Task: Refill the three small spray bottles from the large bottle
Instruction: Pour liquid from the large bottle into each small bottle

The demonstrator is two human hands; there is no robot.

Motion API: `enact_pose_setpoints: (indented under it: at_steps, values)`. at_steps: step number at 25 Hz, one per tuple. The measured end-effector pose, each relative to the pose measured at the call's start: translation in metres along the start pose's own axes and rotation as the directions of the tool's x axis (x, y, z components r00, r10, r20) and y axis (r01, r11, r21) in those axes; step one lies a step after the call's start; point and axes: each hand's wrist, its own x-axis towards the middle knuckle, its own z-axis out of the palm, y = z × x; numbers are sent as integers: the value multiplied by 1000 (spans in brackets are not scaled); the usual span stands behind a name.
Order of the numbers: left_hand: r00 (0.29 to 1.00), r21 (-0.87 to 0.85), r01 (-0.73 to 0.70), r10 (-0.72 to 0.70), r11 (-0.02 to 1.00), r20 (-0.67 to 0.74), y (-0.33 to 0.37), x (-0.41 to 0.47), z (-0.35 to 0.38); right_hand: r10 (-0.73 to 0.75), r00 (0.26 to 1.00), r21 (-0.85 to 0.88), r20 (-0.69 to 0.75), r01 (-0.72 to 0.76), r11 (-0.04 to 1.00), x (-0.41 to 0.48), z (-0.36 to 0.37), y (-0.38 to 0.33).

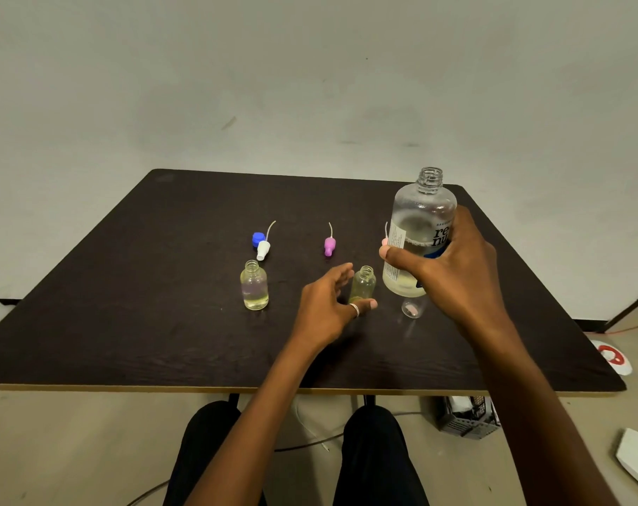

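Observation:
My right hand (pixel 463 272) grips the large clear bottle (pixel 421 217), which is upright, uncapped and partly filled with pale liquid. It is at the table's right. Just below it stands a small clear bottle (pixel 412 309), partly hidden. My left hand (pixel 328 308) has its fingers spread loosely around the middle small bottle (pixel 363 284), thumb by its base; contact is unclear. A third small bottle (pixel 254 286) holding yellowish liquid stands to the left. All three small bottles are uncapped.
Behind the bottles on the dark table (pixel 127 304) lie a white sprayer head (pixel 263 249), a blue cap (pixel 258 238), a purple sprayer head (pixel 329 246) and a pink one (pixel 385 241) half hidden by the large bottle. A grey crate (pixel 467 418) sits on the floor.

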Motion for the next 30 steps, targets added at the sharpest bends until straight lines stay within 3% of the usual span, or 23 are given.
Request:
enact_pose_setpoints:
  at_steps: [9,17,21,30]
  values:
    - [999,-31,-4,2,1000,-54,-3,-3,6,-4,1000,-8,12,4,1000,1,1,3]
    - [973,-229,-56,1,972,-233,27,-20,-50,-33,994,-102,105,44,994,1,7,4]
    - [938,-156,-128,69,979,-339,52,-32,-77,-79,984,-226,161,114,967,1,16,-1]
    - [882,74,-199,212,977,-421,78,-36,-99,-287,934,-472,214,356,807,14,21,-26]
